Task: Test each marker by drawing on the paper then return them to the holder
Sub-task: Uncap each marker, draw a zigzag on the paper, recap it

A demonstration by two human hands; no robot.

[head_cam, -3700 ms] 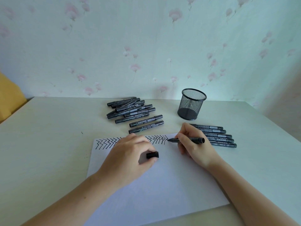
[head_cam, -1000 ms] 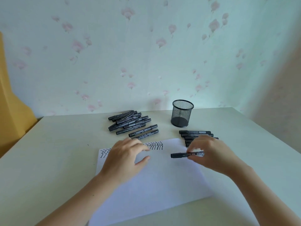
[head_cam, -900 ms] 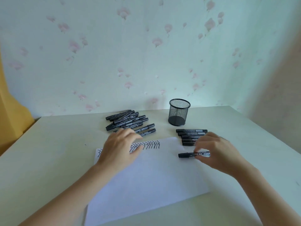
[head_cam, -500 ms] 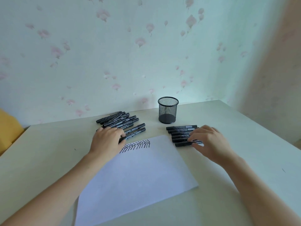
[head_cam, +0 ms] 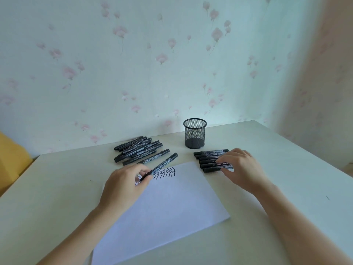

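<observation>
Black marker (head_cam: 162, 166) pinched in left hand (head_cam: 125, 185), lifted at a slant over far left corner of paper (head_cam: 162, 209), capped end pointing up-right toward the loose pile. Fingers and thumb curled round its lower end. Paper white, lying flat on desk (head_cam: 57, 197), row of black zigzag marks (head_cam: 165, 173) along its far edge, partly hidden by left hand. Loose pile of markers (head_cam: 137, 150) on desk just beyond paper, left of centre, lying crosswise on each other. Tidy row of markers (head_cam: 210, 159) right of paper, side by side, caps to the left. Right hand (head_cam: 241, 169) resting on near end of that row, fingers bent over the nearest markers, fingertips touching them; real grip or mere touch: cannot tell. Mesh holder (head_cam: 194, 133) black, upright, near wall, between the two groups, apart from both. Floral wallpaper (head_cam: 152, 64) behind. Yellow object (head_cam: 11, 163) at left edge.
</observation>
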